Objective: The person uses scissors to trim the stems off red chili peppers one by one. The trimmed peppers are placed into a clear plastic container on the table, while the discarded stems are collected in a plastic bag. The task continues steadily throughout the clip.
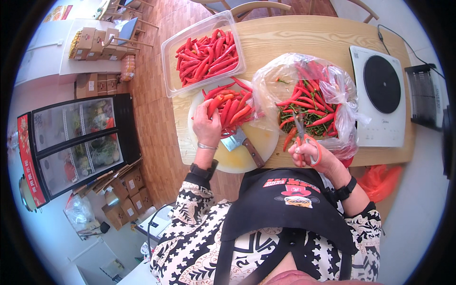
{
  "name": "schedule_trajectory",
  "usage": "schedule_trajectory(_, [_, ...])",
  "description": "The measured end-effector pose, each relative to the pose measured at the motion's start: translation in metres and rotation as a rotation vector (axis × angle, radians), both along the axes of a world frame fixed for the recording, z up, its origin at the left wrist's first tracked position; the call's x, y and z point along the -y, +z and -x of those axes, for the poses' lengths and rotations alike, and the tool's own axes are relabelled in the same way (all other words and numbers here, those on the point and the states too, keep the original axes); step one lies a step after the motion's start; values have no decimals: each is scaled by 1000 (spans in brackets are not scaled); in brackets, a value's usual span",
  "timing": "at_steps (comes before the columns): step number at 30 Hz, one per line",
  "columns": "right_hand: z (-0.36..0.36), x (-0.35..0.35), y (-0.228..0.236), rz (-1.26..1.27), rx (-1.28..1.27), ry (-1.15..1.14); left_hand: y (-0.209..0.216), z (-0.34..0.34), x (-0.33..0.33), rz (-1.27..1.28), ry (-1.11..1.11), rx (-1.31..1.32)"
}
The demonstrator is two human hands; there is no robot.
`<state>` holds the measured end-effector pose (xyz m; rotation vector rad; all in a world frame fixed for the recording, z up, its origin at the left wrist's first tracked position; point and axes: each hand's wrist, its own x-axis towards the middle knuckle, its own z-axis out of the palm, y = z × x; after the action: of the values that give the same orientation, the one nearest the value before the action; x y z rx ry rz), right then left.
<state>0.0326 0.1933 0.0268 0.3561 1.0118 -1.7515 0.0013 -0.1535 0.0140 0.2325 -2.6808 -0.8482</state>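
Observation:
My left hand [207, 128] is at a heap of red chili peppers [232, 108], its fingers closed on one red chili pepper [214, 104]. The heap seems to sit in a red basket, mostly hidden, over a round cutting board [223, 161]. On the board's near side lies a cleaver [252, 151] with a wooden handle, its blade partly under the heap. A pair of scissors [313, 151] with orange-red handles is in my right hand [327, 161], blades pointing away from me. Just beyond them, a clear plastic bag [270, 80] holds red chilies with green stems.
A clear plastic tub [168, 71] of red chilies stands at the far left of the wooden table [304, 33]. To the right sit a white induction cooker [375, 126] and a black appliance [424, 97]. A red plastic bag [380, 183] hangs below the right edge. A glass-door fridge [78, 142] stands left.

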Motion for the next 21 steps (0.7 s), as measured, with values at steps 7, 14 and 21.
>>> schedule_trajectory(7, [-15, -18, -6, -60, 84, -117, 17, 18, -42, 306, -122, -129])
schedule_trajectory(14, [-31, -32, -7, -126, 114, -572, -29, 35, -178, -25, -732, -99])
schedule_trajectory(21, [-53, -42, -18, -134, 91, -645, -44, 74, -201, 265, -758, 225])
